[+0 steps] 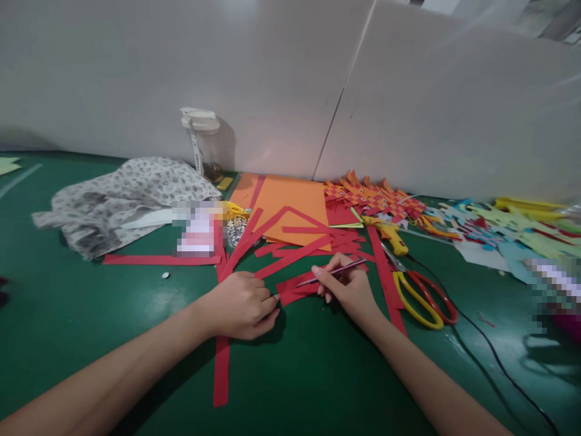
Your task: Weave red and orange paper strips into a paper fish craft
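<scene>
My right hand (347, 284) is closed around a slim dark pencil (354, 264), held slanting with its point on a small red paper piece (288, 290). Curled up at that piece's left end, my left hand (242, 306) pinches its edge between the fingertips. Under and beyond the left hand run long red paper strips (221, 375), one reaching toward the front. More red strips (313, 248) lie crossed in a loose heap behind both hands, partly over orange paper sheets (295, 203). Scissors (420, 297) with yellow and red handles rest right of my right hand.
A yellow glue gun (393, 235) trails a black cord (494, 357) to the right. Woven orange-red paper pieces (372, 197) and coloured scraps (521, 224) lie behind it. A patterned cloth (136, 188) and a lidded bottle (203, 142) stand left, near the wall (272, 79).
</scene>
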Demonstrator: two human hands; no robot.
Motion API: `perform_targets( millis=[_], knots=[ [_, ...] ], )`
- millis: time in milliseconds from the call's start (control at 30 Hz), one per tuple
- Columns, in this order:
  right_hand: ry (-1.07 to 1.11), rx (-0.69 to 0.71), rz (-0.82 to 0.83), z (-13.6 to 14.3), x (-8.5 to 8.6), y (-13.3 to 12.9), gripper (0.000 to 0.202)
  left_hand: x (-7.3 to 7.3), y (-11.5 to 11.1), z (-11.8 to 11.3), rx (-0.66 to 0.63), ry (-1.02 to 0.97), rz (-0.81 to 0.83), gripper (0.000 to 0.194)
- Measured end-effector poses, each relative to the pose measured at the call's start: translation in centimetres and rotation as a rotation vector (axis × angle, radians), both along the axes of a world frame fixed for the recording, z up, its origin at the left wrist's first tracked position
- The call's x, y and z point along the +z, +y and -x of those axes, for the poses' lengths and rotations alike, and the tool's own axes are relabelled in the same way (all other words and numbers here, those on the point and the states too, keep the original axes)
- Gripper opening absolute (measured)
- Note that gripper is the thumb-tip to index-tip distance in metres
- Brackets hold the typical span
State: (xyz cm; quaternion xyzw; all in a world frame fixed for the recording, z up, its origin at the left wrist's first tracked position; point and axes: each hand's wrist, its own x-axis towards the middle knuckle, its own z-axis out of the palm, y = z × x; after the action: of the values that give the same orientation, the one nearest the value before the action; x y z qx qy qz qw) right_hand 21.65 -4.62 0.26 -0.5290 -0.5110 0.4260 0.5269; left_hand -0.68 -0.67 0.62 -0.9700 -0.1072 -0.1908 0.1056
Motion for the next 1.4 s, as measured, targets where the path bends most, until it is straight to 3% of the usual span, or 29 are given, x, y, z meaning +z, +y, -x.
perform_targets(
  millis=[300, 1100, 1267, 1400],
  knots=[
    [-0.011, 0.073, 0.025, 0.90, -0.39, -0.19, 0.032, -0.05, 0.06, -0.14, -0.012, -0.011, 0.003, 0.022],
    [-0.073, 0.030, 0.006, 0.22, -0.12, -0.09, 0.032, 0.14, -0.16, -0.21, 0.001, -0.030, -0.045, 0.022],
    [-0.087, 0.030, -0.005, 0.20, -0.20, -0.06, 0.032, 0.45, -0.16, -0.48, 0.165, -0.178, -0.118, 0.022],
    [-0.090, 0.036, -0.007, 0.21, -0.19, -0.11, 0.031, -0.11, 0.25, -0.47, 0.367, -0.129, -0.028, 0.024]
  ],
)
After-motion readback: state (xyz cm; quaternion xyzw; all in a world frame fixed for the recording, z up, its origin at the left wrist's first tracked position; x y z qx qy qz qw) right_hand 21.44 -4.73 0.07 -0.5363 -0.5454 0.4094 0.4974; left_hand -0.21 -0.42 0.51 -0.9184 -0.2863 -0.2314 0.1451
